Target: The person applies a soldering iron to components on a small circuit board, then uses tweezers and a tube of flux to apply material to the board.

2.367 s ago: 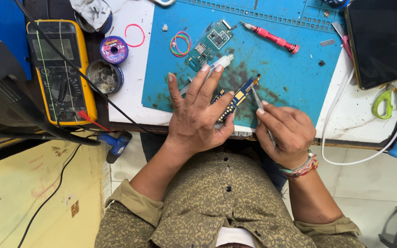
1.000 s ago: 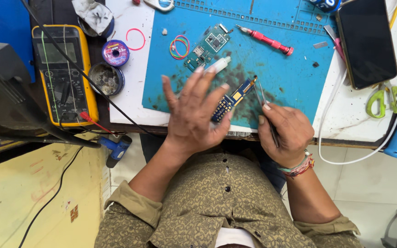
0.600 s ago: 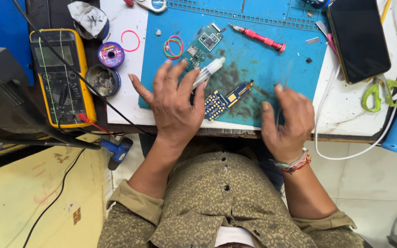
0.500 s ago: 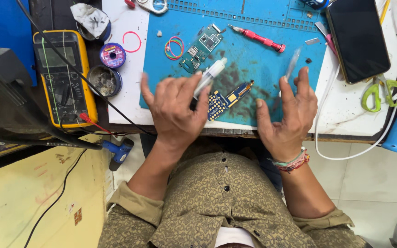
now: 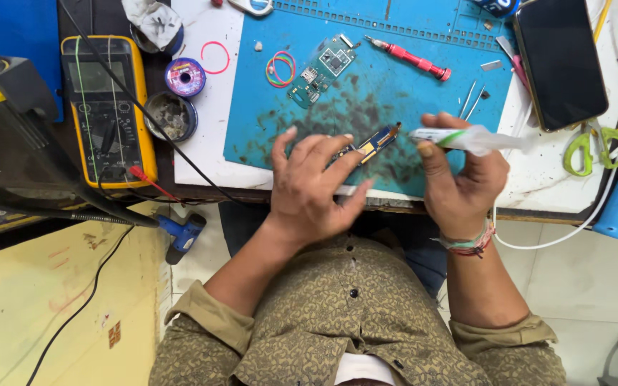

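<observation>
- The left hand lies spread, its fingers pinning a small dark-blue circuit board with gold contacts flat to the blue work mat.
- The right hand is curled round a white syringe-like tube, tip pointing at the board's far end but not yet touching it.
- Nothing looks applied yet; the board seems bare.
- Beyond the fingers lie silver tweezers and a green circuit board.

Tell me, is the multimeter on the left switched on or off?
It looks off: the yellow multimeter lies flat with a blank grey screen, no digits visible. The dial position is too small to read.
</observation>
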